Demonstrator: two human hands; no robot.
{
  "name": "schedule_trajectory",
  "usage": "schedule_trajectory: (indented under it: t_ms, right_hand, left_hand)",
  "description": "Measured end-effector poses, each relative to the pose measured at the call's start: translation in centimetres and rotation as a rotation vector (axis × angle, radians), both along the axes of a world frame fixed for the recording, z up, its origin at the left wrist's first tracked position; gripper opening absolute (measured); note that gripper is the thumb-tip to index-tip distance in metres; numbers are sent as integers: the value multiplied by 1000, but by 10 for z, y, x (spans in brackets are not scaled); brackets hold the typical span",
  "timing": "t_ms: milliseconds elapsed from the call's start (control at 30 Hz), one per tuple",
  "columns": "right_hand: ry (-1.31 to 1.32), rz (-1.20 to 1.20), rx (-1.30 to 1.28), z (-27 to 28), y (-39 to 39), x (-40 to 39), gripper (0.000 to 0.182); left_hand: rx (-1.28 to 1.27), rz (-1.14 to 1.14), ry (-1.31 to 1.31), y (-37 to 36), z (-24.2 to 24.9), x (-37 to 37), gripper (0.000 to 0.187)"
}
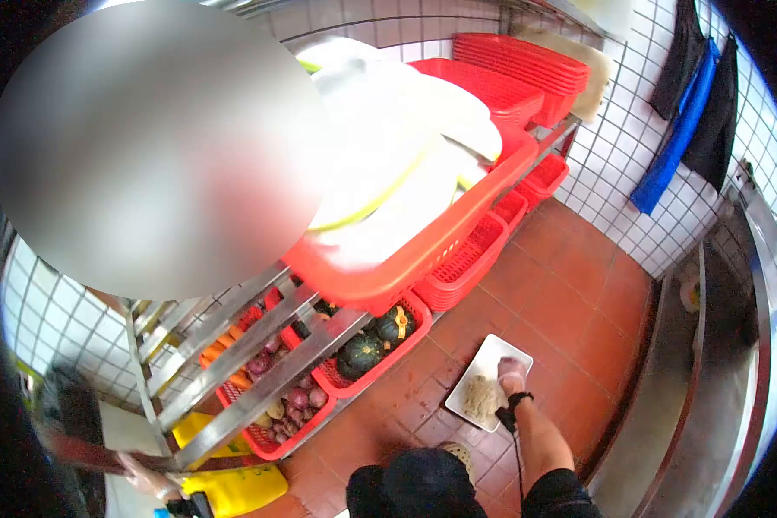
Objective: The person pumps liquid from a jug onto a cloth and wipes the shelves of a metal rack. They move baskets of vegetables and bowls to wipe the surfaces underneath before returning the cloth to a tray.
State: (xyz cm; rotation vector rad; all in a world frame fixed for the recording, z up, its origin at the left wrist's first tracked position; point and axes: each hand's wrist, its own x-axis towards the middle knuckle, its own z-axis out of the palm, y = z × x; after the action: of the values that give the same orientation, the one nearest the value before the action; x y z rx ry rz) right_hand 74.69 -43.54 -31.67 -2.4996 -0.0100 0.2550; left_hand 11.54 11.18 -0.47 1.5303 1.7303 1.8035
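My right hand [511,375], in a clear glove with a black strap at the wrist, is closed on the right edge of a white tray [495,349]. A pale, stringy heap [481,397] lies in the tray, left of the fingers. At the lower left, my left hand [143,476], also gloved, has its fingers stretched out beside the end of a metal shelf rail [82,451], with nothing visible in it. Whether it touches the rail is unclear.
A metal rack [259,393] bears a large red basket [354,289] with white, green-edged items. Below are red baskets of pumpkins [360,352], onions [298,398] and carrots [224,354]. Yellow containers [233,490] stand lower left. Metal counters [665,406] line the right.
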Motion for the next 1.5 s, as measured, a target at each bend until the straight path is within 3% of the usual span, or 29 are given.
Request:
schedule_trajectory:
  t_ms: [33, 67, 133, 167, 200, 233, 367, 433, 500, 600, 633, 667, 700, 767, 800, 833, 867, 900, 1000, 1033, 1100, 1133, 1267, 1333, 1400, 1500]
  right_hand:
    - [2, -133, 167, 6, 4, 20, 26]
    - [72, -218, 231, 80, 17, 21, 26]
    - [32, -117, 442, 135, 17, 39, 26]
    - [2, -64, 541, 161, 11, 49, 26]
    - [50, -64, 626, 197, 7, 57, 27]
    - [106, -59, 713, 233, 5, 59, 29]
    - [157, -112, 915, 300, 5, 88, 34]
    - [178, -134, 951, 365, 17, 92, 34]
    - [263, -170, 1066, 394, 22, 100, 33]
    - [289, -222, 1152, 413, 41, 125, 31]
    - [287, -223, 1187, 435, 54, 132, 31]
    - [294, -219, 991, 459, 60, 140, 32]
    - [209, -213, 1002, 472, 78, 152, 38]
    - [51, -196, 1022, 489, 110, 170, 49]
    - [23, -182, 1037, 492, 126, 179, 49]
    - [-4, -157, 1057, 494, 145, 186, 49]
    - [44, -103, 920, 515, 154, 187, 47]
    - [64, -165, 804, 541, 169, 183, 44]
    - [-8, -125, 849, 495, 188, 203, 43]
    - [-34, -104, 854, 490, 187, 203, 43]
    - [-12, -130, 889, 473, 188, 211, 45]
    - [35, -171, 796, 495, 189, 204, 46]
    - [27, -118, 821, 477, 188, 212, 49]
    - [18, -112, 673, 469, 183, 221, 50]
    - [20, -149, 706, 469, 182, 214, 52]
    - [18, -178, 573, 490, 180, 176, 53]
  left_hand:
    - [-50, -7, -53, 3, -5, -7, 50]
    - [-26, -122, -135, 19, -21, -29, 53]
    - [4, -343, -313, 41, -42, -60, 62]
    - [-201, -17, 145, -5, 0, -13, 62]
    - [-381, 254, 269, -24, 25, 12, 62]
    - [-303, -59, 49, -21, 19, 1, 63]
    - [-337, 32, 158, -67, 52, 44, 56]
    - [-447, 75, 100, -88, 56, 60, 51]
    - [-630, 104, -8, -115, 55, 80, 49]
    - [-1155, 90, -271, -168, 65, 136, 50]
    - [-1012, -297, -326, -190, 58, 151, 42]
    - [-1206, -588, -290, -185, 54, 173, 53]
    - [-1246, -1104, -815, -183, 52, 186, 51]
    - [-1232, -1162, -645, -220, 140, 295, 55]
    - [-1269, -1042, -605, -225, 170, 342, 55]
    - [-1265, -1064, -729, -222, 173, 367, 56]
    - [-1245, -1080, -855, -218, 173, 385, 58]
    - [-1229, -1027, -803, -222, 181, 409, 58]
    - [-1256, -858, -590, -228, 175, 441, 54]
    - [-1292, -714, -593, -234, 191, 452, 59]
    - [-1204, -635, -533, -244, 208, 463, 60]
    - [-1198, -649, -558, -244, 203, 464, 58]
    - [-1212, -649, -555, -239, 184, 463, 47]
    - [-1261, -701, -475, -232, 202, 469, 42]
    - [-1300, -778, -389, -224, 225, 473, 40]
    - [-1218, -759, -398, -214, 220, 452, 47]
